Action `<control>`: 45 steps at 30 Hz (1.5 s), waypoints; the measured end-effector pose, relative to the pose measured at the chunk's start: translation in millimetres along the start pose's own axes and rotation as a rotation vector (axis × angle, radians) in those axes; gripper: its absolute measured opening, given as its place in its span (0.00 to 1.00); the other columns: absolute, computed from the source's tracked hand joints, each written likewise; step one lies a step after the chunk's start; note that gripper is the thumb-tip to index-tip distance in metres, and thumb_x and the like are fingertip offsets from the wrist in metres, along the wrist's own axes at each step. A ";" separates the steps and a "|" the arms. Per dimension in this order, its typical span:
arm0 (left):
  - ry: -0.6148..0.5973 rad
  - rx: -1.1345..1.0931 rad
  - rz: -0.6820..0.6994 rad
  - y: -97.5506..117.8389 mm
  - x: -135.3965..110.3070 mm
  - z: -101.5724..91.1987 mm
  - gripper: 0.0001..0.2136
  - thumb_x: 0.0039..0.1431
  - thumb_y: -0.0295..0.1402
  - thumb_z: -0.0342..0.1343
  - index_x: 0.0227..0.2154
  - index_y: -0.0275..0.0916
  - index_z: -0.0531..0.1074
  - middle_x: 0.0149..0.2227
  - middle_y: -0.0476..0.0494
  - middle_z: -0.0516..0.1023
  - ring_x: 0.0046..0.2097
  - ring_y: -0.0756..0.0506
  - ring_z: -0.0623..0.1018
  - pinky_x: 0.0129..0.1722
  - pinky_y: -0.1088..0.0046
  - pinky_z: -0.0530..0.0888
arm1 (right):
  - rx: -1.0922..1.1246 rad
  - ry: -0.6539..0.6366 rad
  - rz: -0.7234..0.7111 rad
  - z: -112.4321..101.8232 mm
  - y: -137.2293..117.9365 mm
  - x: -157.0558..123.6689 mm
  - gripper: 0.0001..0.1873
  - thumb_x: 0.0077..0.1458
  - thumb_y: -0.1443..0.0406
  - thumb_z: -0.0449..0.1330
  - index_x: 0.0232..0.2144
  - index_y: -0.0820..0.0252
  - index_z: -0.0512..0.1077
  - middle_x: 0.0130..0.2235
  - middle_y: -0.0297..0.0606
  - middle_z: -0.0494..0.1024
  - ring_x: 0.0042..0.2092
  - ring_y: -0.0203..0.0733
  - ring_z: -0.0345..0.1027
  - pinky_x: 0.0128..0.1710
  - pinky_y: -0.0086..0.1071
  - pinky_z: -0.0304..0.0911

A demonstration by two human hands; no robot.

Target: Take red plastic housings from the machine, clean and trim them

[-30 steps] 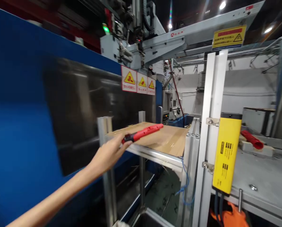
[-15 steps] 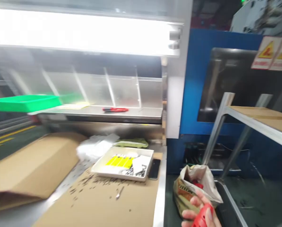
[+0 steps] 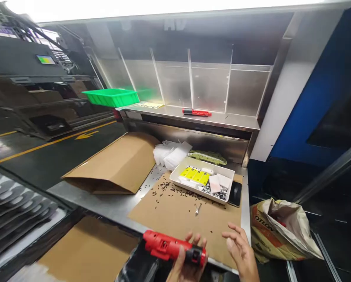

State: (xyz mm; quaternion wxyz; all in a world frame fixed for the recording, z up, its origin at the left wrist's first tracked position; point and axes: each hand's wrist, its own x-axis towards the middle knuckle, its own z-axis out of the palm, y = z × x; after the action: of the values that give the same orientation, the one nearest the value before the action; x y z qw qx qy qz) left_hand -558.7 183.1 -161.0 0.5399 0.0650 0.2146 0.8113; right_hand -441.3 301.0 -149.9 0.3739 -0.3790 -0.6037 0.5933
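Red and black plastic, the power tool (image 3: 172, 247) lies crosswise in the left hand (image 3: 185, 263), whose fingers are wrapped around its black end at the near edge of the steel bench (image 3: 110, 205), over the cardboard sheet (image 3: 181, 219); the right hand (image 3: 241, 252) hovers beside it, fingers spread and holding nothing. The step looks like readying the tool, which would call for the free hand to steady it. Readable writing is scarce: "OTLON" on the crumpled sack (image 3: 281, 235).

Factory floor: steel workbench (image 3: 110, 203) with divider shelf (image 3: 193, 113), blue machine housing (image 3: 316, 105), yellow floor lane markings (image 3: 46, 144), stacked cardboard (image 3: 116, 164).
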 end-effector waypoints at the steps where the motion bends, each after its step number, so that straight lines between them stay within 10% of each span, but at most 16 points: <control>1: 0.007 -0.001 0.053 12.9 6.0 -10.2 0.14 0.64 0.27 0.50 0.46 0.47 0.77 0.51 0.48 0.78 0.55 0.41 0.74 0.54 0.65 0.73 | -0.039 -0.004 -0.021 15.4 5.8 -3.4 0.27 0.47 0.39 0.59 0.29 0.54 0.79 0.52 0.48 0.71 0.58 0.60 0.59 0.60 0.50 0.48; 8: 0.049 -0.083 -0.007 88.2 48.1 -55.6 0.12 0.61 0.31 0.54 0.44 0.48 0.78 0.53 0.47 0.77 0.60 0.38 0.69 0.61 0.62 0.63 | -0.064 -0.056 -0.018 143.6 10.0 7.9 0.22 0.46 0.44 0.61 0.27 0.55 0.79 0.52 0.50 0.70 0.57 0.61 0.60 0.59 0.52 0.50; 15: 0.142 -0.036 -0.078 136.1 73.9 -65.9 0.10 0.53 0.33 0.64 0.40 0.47 0.79 0.52 0.44 0.78 0.62 0.37 0.66 0.65 0.59 0.55 | 0.007 -0.015 0.033 199.5 4.8 42.3 0.21 0.47 0.47 0.62 0.24 0.59 0.77 0.51 0.52 0.70 0.56 0.59 0.62 0.59 0.50 0.51; 36: 0.212 0.143 -0.002 162.2 123.4 -45.6 0.13 0.41 0.40 0.71 0.32 0.44 0.79 0.41 0.44 0.82 0.56 0.34 0.73 0.59 0.59 0.66 | 0.067 -0.170 -0.017 213.0 19.1 95.6 0.22 0.49 0.48 0.62 0.33 0.61 0.80 0.55 0.52 0.68 0.61 0.56 0.57 0.59 0.45 0.53; 45: 0.263 0.201 0.040 156.1 153.4 -52.0 0.15 0.40 0.41 0.71 0.31 0.44 0.76 0.42 0.48 0.80 0.53 0.35 0.75 0.58 0.60 0.68 | -0.018 0.130 -0.105 233.2 16.9 110.5 0.23 0.51 0.46 0.58 0.35 0.56 0.80 0.54 0.49 0.73 0.63 0.57 0.55 0.63 0.51 0.47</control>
State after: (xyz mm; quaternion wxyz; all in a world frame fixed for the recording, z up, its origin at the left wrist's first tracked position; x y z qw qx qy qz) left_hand -771.4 256.6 -161.9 0.4814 0.0159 0.3621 0.7980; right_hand -699.0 299.7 -170.4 0.4395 -0.3879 -0.6026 0.5415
